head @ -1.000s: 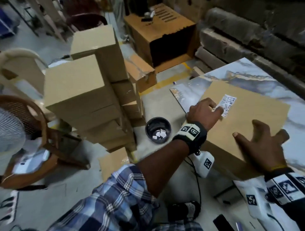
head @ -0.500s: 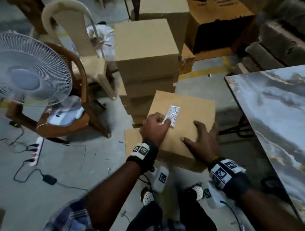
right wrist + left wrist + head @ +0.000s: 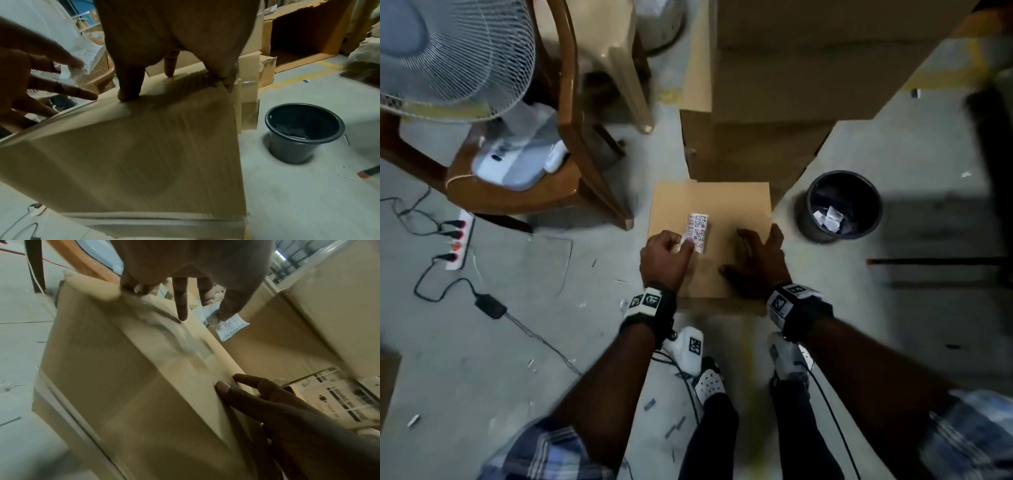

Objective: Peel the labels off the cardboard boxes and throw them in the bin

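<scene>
At lower centre, the right hand (image 3: 758, 263) lies flat, fingers spread, steadying the cardboard box (image 3: 736, 205). The left hand (image 3: 664, 260) pinches the thin label (image 3: 698, 232), half-lifted; it looks flimsy, best gripped by its free edge. The bin (image 3: 844, 205) waits right.

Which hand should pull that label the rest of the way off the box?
Left. The left hand already pinches the label, while the right hand lies flat on the cardboard box, steadying it.
</scene>
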The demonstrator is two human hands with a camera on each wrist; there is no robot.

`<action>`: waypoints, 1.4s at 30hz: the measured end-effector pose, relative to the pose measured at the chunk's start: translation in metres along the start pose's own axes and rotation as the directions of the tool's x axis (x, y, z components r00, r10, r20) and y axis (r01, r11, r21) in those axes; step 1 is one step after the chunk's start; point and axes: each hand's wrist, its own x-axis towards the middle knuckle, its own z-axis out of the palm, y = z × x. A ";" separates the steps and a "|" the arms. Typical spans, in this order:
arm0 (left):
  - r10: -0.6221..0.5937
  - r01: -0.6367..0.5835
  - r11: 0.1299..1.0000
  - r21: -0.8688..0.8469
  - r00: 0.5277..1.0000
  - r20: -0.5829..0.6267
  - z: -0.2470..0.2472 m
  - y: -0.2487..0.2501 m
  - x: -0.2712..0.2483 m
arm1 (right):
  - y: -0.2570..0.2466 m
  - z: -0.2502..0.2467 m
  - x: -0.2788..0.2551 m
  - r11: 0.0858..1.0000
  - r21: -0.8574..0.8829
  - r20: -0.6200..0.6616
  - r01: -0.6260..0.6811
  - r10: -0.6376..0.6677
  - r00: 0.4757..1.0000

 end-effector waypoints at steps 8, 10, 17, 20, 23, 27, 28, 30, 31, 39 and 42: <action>-0.052 0.051 0.998 -0.043 0.999 -0.016 0.048 -0.051 0.059 | 0.025 0.053 0.083 0.952 0.298 -0.007 -0.070 0.075 0.997; -0.052 0.050 0.997 -0.057 0.998 -0.026 0.057 -0.057 0.067 | 0.033 0.064 0.094 0.935 0.344 0.002 -0.087 0.093 0.996; -0.005 0.000 0.999 -0.040 0.992 -0.126 0.075 -0.071 0.087 | 0.049 0.084 0.124 0.943 0.330 -0.026 -0.054 0.067 0.997; -0.017 0.009 0.998 -0.063 0.992 -0.121 0.077 -0.063 0.083 | 0.048 0.082 0.113 0.964 0.261 0.013 -0.040 0.038 0.999; 0.077 -0.082 0.995 -0.052 0.993 -0.089 0.084 -0.046 0.065 | 0.047 0.066 0.096 0.957 0.289 -0.019 -0.025 0.032 0.999; 0.032 -0.020 0.990 -0.142 0.996 0.087 0.106 -0.010 0.039 | 0.064 0.034 0.069 0.912 0.405 -0.265 0.061 0.054 0.963; 0.025 -0.006 0.989 -0.147 0.991 0.130 0.114 -0.001 0.034 | 0.069 0.026 0.064 0.885 0.463 -0.276 0.050 0.091 0.957; 0.047 -0.025 0.992 -0.121 0.981 0.187 0.135 0.019 0.026 | 0.082 0.010 0.057 0.863 0.505 -0.271 0.005 0.154 0.950; 0.059 -0.038 0.994 -0.105 0.977 0.204 0.146 0.029 0.024 | 0.091 0.003 0.056 0.860 0.510 -0.269 -0.018 0.179 0.946; 0.111 -0.084 0.990 -0.111 0.957 0.266 0.255 0.064 0.025 | 0.183 -0.036 0.083 0.810 0.570 -0.232 -0.136 0.318 0.919; 0.123 -0.088 0.987 -0.133 0.950 0.288 0.298 0.068 0.029 | 0.218 -0.045 0.100 0.797 0.582 -0.216 -0.164 0.346 0.913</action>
